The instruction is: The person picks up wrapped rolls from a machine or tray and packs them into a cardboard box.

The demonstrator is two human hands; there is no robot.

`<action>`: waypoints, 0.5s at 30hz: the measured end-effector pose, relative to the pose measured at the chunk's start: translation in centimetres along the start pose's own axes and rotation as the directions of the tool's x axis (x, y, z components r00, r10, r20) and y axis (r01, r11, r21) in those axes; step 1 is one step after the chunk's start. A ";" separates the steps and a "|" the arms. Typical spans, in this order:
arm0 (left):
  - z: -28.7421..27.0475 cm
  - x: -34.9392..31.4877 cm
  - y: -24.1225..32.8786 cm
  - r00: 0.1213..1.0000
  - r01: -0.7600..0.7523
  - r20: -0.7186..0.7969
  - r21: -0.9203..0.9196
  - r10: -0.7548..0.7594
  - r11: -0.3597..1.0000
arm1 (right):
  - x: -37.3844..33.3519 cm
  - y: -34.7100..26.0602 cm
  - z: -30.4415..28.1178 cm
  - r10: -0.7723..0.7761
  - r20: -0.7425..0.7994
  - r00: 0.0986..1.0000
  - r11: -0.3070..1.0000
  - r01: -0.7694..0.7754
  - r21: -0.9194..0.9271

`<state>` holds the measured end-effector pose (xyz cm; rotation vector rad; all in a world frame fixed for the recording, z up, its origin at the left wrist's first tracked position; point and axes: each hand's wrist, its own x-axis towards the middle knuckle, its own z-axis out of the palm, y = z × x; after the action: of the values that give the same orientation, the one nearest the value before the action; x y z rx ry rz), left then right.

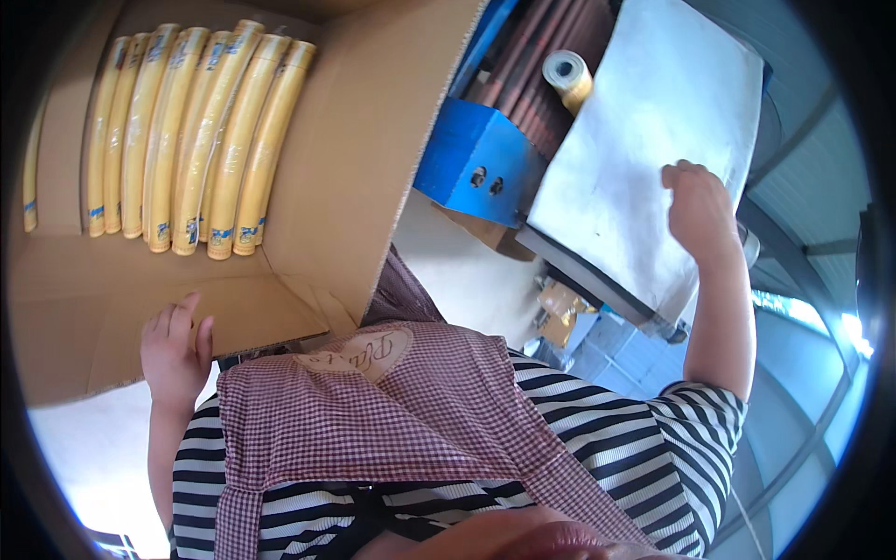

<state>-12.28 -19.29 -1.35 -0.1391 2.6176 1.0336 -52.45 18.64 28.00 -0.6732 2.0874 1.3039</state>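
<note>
My left hand [175, 350] is beside the near edge of a large cardboard box [327, 140], its fingers stretched and thumb apart, holding nothing. Inside that box, several long yellow rolls [191, 140] in clear film lie side by side. My right hand [702, 210] is over a pale grey-white sheet-like surface [635, 140] on the right. Its fingers are loosely bent, and nothing shows in them; whether they touch the surface, I cannot tell. Left of this hand, a single roll [569, 79] with a yellow outside and a whitish spiral end lies by the surface's far left edge.
Between box and pale surface is a blue metal frame [481, 159] with reddish-brown bars [546, 56]. The box's near flap [271, 308] reaches close to my checked apron [364, 411]. Below the surface's near edge, small brown cartons [560, 313] stand lower down.
</note>
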 end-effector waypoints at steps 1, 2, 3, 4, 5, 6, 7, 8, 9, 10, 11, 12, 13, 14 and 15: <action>0.4 0.2 -0.2 1.000 0.019 -0.019 -0.014 -0.019 1.000 | -0.2 0.6 -0.6 0.126 0.022 0.992 0.992 -0.126 0.011; 0.5 0.4 -0.2 0.999 0.036 -0.005 -0.018 -0.036 0.999 | -0.8 0.5 -0.3 0.164 0.007 0.986 0.981 -0.164 0.102; 0.5 0.4 -0.3 0.999 0.054 0.009 -0.023 -0.053 0.998 | -1.4 0.0 -0.3 0.032 -0.097 0.995 0.983 -0.013 0.183; 0.5 0.2 -0.3 0.996 0.080 0.025 -0.022 -0.080 0.997 | -1.6 -1.5 -0.4 -0.101 -0.213 0.972 0.956 0.154 0.249; 0.6 -0.1 0.0 0.994 0.105 0.036 -0.002 -0.105 0.994 | -1.3 -3.8 -1.3 -0.254 -0.145 0.956 0.892 0.290 0.347; 0.1 0.2 -0.4 0.992 0.103 0.071 0.024 -0.104 0.994 | -1.4 -6.8 -0.3 -0.291 -0.113 0.950 0.881 0.312 0.355; 0.4 0.0 0.3 0.987 0.134 0.088 0.048 -0.138 0.990 | 0.0 -9.4 1.2 -0.258 -0.028 0.966 0.924 0.255 0.284; 0.5 -0.2 0.4 0.986 0.144 0.082 0.057 -0.148 0.988 | 0.3 -11.0 3.4 -0.215 -0.059 0.975 0.965 0.222 0.143; 0.7 -0.7 0.1 0.986 0.148 0.073 0.059 -0.152 0.987 | 0.4 -12.0 5.1 -0.173 -0.105 0.979 0.985 0.172 -0.013; 0.5 -0.8 -0.1 0.986 0.149 0.069 0.066 -0.153 0.987 | 0.8 -12.1 6.4 -0.149 -0.153 0.977 0.988 0.140 -0.068; 0.5 -1.0 -0.3 0.986 0.149 0.066 0.075 -0.154 0.986 | 1.1 -12.0 7.3 -0.129 -0.202 0.971 0.987 0.106 -0.120; 0.7 -0.9 -0.6 0.985 0.155 0.060 0.099 -0.162 0.983 | 1.3 -11.5 8.0 -0.112 -0.251 0.962 0.983 0.070 -0.169; 0.9 -0.4 -0.7 0.985 0.157 0.061 0.102 -0.164 0.982 | 1.3 -10.3 8.2 0.017 -0.105 0.994 0.995 -0.027 -0.093; 0.9 -0.5 -0.6 0.983 0.164 0.065 0.113 -0.172 0.980 | 1.3 -9.4 6.9 0.129 0.051 0.990 0.991 -0.128 -0.026; 0.7 -0.3 -0.7 0.983 0.158 0.072 0.124 -0.168 0.980 | 0.8 -8.4 6.5 0.235 0.221 0.946 0.969 -0.246 0.024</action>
<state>-11.69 -19.31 -2.22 -0.2725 2.5360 0.8107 -45.96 21.14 19.93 -0.2438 2.0610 1.3811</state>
